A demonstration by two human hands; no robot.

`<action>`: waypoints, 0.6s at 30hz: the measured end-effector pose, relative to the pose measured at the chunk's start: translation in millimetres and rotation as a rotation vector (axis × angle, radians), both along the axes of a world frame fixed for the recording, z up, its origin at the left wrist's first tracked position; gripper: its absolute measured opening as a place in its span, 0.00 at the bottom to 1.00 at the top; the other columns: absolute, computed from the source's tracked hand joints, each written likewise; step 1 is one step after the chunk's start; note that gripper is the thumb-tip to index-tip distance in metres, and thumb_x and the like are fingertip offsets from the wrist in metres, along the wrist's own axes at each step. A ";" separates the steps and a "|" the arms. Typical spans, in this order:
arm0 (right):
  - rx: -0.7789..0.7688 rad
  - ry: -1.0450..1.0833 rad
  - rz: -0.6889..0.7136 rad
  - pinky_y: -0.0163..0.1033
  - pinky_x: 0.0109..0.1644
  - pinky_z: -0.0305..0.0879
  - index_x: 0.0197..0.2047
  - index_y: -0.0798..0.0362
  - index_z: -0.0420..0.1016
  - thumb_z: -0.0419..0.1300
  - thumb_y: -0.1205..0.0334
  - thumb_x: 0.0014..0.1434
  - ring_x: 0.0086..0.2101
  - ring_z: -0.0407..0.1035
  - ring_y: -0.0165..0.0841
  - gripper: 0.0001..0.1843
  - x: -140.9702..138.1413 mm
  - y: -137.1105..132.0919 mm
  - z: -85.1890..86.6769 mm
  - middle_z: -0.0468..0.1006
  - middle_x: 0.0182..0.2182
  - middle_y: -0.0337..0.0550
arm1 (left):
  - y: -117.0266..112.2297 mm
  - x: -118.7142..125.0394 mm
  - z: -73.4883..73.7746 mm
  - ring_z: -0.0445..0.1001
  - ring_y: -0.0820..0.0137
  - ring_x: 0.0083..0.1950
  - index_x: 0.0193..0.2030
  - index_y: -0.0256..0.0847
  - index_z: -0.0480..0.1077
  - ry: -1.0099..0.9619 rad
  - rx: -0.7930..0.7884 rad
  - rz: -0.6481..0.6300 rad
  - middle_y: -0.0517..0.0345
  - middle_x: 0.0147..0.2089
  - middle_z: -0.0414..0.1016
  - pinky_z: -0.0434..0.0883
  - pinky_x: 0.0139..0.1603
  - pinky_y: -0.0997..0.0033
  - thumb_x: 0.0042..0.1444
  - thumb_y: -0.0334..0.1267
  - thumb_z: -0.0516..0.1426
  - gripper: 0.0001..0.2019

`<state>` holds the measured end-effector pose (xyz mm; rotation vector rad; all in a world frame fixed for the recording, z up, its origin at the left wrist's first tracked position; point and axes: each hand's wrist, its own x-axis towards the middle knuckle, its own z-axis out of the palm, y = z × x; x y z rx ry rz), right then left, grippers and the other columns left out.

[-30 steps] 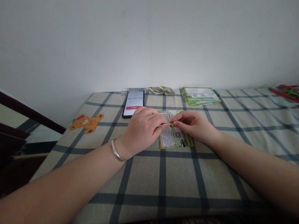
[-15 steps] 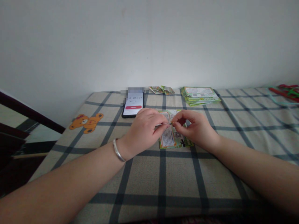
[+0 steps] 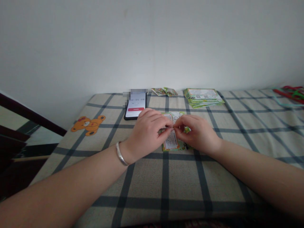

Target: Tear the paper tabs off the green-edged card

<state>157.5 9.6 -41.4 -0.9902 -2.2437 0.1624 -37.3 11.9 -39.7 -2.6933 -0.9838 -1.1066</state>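
Observation:
My left hand [image 3: 153, 126], with a silver bangle at its wrist, is closed in a pinch on a thin paper piece [image 3: 162, 129], seen almost edge-on. Fingertips of my right hand [image 3: 196, 130] meet those of the left and pinch at the right end of the same piece. Most of it is hidden by fingers, so its print and size do not show. Beneath both hands a green and white printed leaflet [image 3: 171, 143] lies flat on the checked cloth [image 3: 142, 177]. A bit of green print shows inside the curl of my right hand.
A phone [image 3: 136, 106] running a timer lies behind my left hand. Two small folded printed papers [image 3: 164, 91] rest by the wall, left of a stack of green leaflets [image 3: 204, 97]. Red and green items [image 3: 291, 94] lie far right. A bear picture [image 3: 88, 125] marks the cloth at left.
My right fingertips have shifted slightly left and now touch my left fingertips, covering more of the thin paper piece. The phone's timer has advanced. Other things stay in place.

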 end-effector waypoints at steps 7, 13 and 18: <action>-0.187 0.079 0.005 0.34 0.31 0.61 0.31 0.53 0.70 0.58 0.68 0.51 0.26 0.68 0.28 0.02 -0.7 -0.1 0.0 0.73 0.25 0.37 | -0.5 1.0 0.7 0.70 0.69 0.39 0.31 0.40 0.68 -0.011 0.016 -0.029 0.60 0.33 0.74 0.64 0.46 0.64 0.57 0.31 0.56 0.04; -0.263 0.161 0.023 0.33 0.29 0.62 0.29 0.53 0.68 0.58 0.70 0.48 0.25 0.67 0.28 0.04 2.7 4.0 -3.1 0.73 0.24 0.36 | 0.5 1.0 0.4 0.70 0.68 0.39 0.31 0.41 0.68 -0.052 -0.001 -0.030 0.60 0.32 0.74 0.65 0.45 0.64 0.55 0.29 0.56 0.04; -0.313 0.204 0.039 0.33 0.29 0.63 0.31 0.53 0.69 0.57 0.70 0.49 0.25 0.67 0.28 0.04 3.0 5.5 -3.8 0.73 0.24 0.37 | 0.4 0.3 -0.1 0.70 0.68 0.38 0.32 0.41 0.68 -0.065 -0.016 -0.024 0.60 0.32 0.73 0.65 0.45 0.64 0.55 0.29 0.57 0.03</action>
